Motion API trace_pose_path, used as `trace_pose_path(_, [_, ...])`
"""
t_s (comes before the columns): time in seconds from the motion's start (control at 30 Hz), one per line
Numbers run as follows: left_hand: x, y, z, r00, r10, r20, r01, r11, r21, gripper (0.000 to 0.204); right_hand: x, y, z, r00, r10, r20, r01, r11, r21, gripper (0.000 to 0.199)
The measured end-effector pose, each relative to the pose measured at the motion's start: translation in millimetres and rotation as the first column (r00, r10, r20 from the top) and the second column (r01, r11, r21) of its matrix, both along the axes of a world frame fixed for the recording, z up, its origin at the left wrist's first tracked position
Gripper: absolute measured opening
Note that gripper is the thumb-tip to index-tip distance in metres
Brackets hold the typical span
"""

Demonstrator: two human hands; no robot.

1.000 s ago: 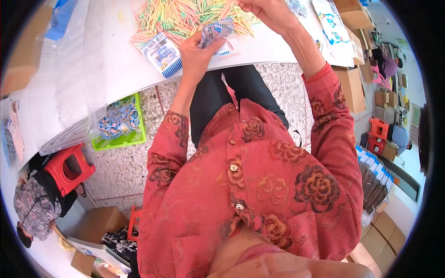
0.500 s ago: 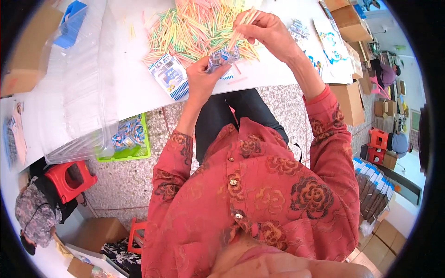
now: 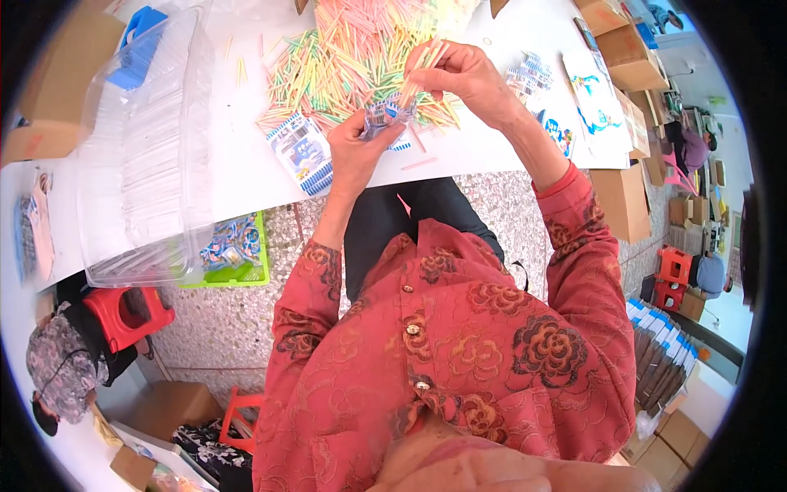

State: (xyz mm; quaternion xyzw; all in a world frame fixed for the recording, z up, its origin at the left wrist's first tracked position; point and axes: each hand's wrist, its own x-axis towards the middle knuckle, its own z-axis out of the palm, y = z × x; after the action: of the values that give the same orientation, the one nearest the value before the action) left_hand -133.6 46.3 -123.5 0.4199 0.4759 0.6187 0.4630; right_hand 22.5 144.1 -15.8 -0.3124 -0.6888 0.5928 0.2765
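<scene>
Closer to the left hand (image 3: pixel 358 156) than a second ago, the right hand (image 3: pixel 471 80) pinches thin pastel sticks (image 3: pixel 429 56), their lower ends at a crinkled blue-and-white plastic pouch (image 3: pixel 380 116) clamped in the left; whether they are inside, I cannot tell. Pastel sticks lie heaped (image 3: pixel 336 66) beyond on the white table (image 3: pixel 235 168).

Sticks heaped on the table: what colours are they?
The sticks are pink, yellow and green, clearest in the head view.
</scene>
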Motion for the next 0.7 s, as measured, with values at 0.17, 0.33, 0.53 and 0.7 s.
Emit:
trace_pose_path(0.17, [7.7,6.0,8.5,1.0,0.025,0.013,-0.025,1.0,0.002,0.018,2.6,1.6,-5.9,0.998,0.064,0.011,-0.065,0.993,0.101,0.011])
trace_pose_path(0.33, [12.0,10.9,6.7,0.989,0.046,-0.14,-0.044,0.999,0.014,0.021,6.2,3.1,-1.9,0.995,0.083,0.055,-0.095,0.962,0.255,0.011])
trace_pose_path(0.53, [26.5,12.9,21.9,0.997,0.056,-0.045,-0.054,0.997,0.05,0.019,18.4,3.8,13.3,0.975,0.109,0.195,-0.158,0.953,0.258,0.015])
trace_pose_path(0.7, [40.5,10.1,30.7,0.999,0.048,0.001,-0.048,0.998,0.039,0.018,28.2,6.0,9.4,0.992,0.031,0.12,-0.086,0.871,0.484,0.022])
